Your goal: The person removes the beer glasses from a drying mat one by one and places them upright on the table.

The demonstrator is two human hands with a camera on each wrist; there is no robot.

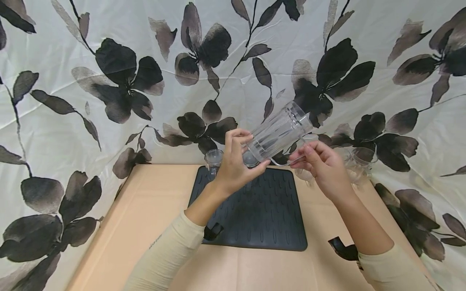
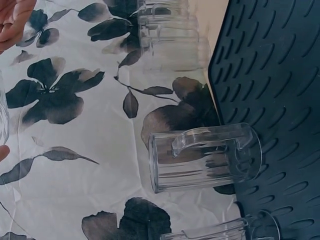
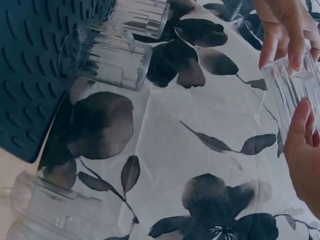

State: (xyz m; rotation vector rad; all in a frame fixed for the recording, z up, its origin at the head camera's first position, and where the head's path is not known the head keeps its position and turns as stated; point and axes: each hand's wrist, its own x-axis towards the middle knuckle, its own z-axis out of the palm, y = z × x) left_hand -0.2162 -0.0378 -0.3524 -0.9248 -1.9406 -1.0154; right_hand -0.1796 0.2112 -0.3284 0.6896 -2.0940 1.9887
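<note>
A clear ribbed mug (image 1: 278,131) is held tilted in the air above the far edge of the black mat. My left hand (image 1: 236,161) grips its lower-left end, fingers on one side and thumb on the other. At the handle, my right hand (image 1: 322,165) pinches with thumb and fingers. In the right wrist view both hands show at the right, with the ribbed wall of the mug (image 3: 285,92) between them. Only a sliver of the mug (image 2: 4,117) and part of the right hand (image 2: 12,22) appear in the left wrist view.
Two clear mugs, one of them a handled mug (image 2: 205,160), stand at the back of the black mat (image 1: 255,218). Several more clear mugs (image 1: 360,161) stand at the table's back right. A floral cloth (image 1: 233,93) hangs behind the tan table (image 1: 145,210).
</note>
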